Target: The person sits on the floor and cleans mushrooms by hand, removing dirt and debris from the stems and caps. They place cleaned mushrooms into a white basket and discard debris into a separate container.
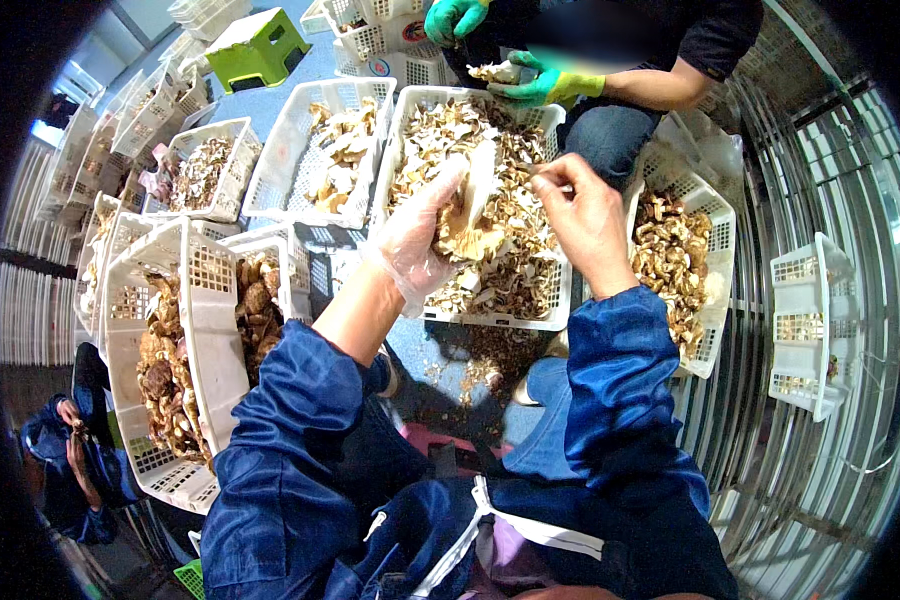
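My left hand (414, 244), in a clear plastic glove, grips a large pale mushroom (475, 214) with a ruffled yellowish-tan cap. Bare and without a glove, my right hand (589, 221) is just to the right of it, thumb and fingertips pinched together. Something small and dark may be at those fingertips, but I cannot make it out. Both hands are above a white plastic basket (487, 321) filled with mushroom scraps and trimmings (521, 281).
Across from me, a person's green-gloved hand (540, 81) holds a mushroom piece. Mushroom baskets stand left (214, 337), far left (316, 214) and right (709, 360). Behind them is a green step stool (251, 49). Crumbs (472, 375) litter the floor. Another person (75, 457) sits at lower left.
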`<action>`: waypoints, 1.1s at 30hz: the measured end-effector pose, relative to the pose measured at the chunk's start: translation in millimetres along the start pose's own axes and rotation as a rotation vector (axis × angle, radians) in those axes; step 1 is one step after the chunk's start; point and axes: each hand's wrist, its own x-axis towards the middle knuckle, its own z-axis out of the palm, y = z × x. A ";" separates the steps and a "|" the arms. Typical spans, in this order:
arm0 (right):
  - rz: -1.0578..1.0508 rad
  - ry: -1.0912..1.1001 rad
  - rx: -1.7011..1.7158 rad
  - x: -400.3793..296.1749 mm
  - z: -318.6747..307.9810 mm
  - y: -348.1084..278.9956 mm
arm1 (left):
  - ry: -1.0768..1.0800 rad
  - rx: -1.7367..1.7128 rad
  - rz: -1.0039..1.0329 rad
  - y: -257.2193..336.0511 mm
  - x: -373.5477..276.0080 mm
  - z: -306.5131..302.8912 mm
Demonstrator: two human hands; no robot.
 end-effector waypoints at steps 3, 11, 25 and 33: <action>0.018 -0.065 -0.010 -2.9 5.5 -1.6 | 0.002 -0.096 0.048 3.7 -0.4 3.7; -0.204 -0.134 0.264 -3.1 4.2 -12.1 | -0.083 -0.039 0.009 15.3 -7.5 -2.4; -0.245 -0.213 0.276 -8.0 7.6 -20.7 | -0.014 0.085 -0.087 13.4 -14.5 4.8; -0.213 -0.255 0.255 -8.4 4.3 -21.3 | 0.005 0.127 -0.054 13.2 -1.6 -11.5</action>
